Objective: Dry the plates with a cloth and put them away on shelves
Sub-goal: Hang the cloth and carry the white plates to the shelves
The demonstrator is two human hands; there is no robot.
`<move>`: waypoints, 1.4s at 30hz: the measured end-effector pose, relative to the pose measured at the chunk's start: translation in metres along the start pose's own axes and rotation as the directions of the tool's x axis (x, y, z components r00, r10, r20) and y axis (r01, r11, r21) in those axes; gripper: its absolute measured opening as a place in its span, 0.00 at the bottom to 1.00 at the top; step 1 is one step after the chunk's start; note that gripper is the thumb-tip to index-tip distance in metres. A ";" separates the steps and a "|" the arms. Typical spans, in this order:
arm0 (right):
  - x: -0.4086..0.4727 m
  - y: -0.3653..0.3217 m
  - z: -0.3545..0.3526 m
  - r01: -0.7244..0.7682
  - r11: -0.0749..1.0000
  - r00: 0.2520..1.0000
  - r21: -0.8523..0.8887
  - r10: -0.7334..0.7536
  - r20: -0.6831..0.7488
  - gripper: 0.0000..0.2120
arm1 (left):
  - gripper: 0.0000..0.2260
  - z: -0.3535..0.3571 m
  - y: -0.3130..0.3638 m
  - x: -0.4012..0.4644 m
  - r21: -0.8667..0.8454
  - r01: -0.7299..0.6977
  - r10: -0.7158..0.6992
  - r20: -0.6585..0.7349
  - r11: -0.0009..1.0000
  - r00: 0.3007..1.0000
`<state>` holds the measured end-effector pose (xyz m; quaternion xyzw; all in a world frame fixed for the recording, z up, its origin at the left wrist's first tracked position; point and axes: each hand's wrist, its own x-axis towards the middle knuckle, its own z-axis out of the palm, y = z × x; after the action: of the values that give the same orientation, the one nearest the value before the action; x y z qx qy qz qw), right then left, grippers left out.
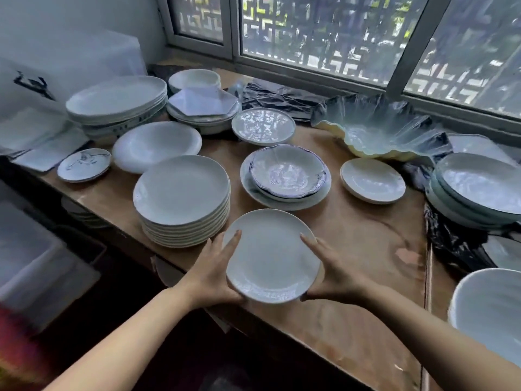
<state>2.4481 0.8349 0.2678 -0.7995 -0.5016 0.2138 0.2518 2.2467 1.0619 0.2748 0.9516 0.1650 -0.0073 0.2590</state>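
Item, nearest: two bare forearms reaching in from the lower edge, the left hand (210,273) and right hand (337,273) holding one white plate (272,256) between them, fingers laid long up its opposite rims, thumbs hidden beneath. The plate hangs just above the near edge of the wooden table (366,249), just right of the tall stack. No cloth is in view, so drying looks not yet begun; a sound way on would be to keep both rims supported, keep it level, and free one hand only once the other bears the plate from beneath. Item: one wavy glass bowl (375,131) by the window. Item: one stack of large oval platters (117,104), number unclear. Item: one tall stack of white plates (181,200), about ten by rim lines. Item: one scalloped bowl (287,170) on a plate. Item: one small white dish (372,180), alone. Item: one small blue-painted saucer (84,164), far left.
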 end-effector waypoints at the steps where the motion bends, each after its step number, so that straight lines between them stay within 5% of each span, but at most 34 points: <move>1: 0.006 0.003 0.004 -0.006 1.000 1.000 0.016 0.006 0.006 0.59 | 0.61 0.003 -0.006 0.007 0.000 0.003 -0.003 0.010 1.000 1.000; 22: 0.053 0.031 0.041 -0.106 0.993 0.994 0.044 0.108 -0.035 0.49 | 0.61 0.034 -0.063 0.074 0.072 -0.012 -0.004 0.216 0.997 0.976; 42: 0.037 0.013 0.054 -0.398 0.917 0.917 0.007 0.398 -0.013 0.54 | 0.64 0.030 -0.069 0.081 -0.004 -0.054 0.053 0.265 0.999 0.963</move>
<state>2.4404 0.8742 0.2144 -0.8858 -0.3263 0.2561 0.2080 2.3031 1.1280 0.2070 0.9467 0.1031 -0.1279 0.2772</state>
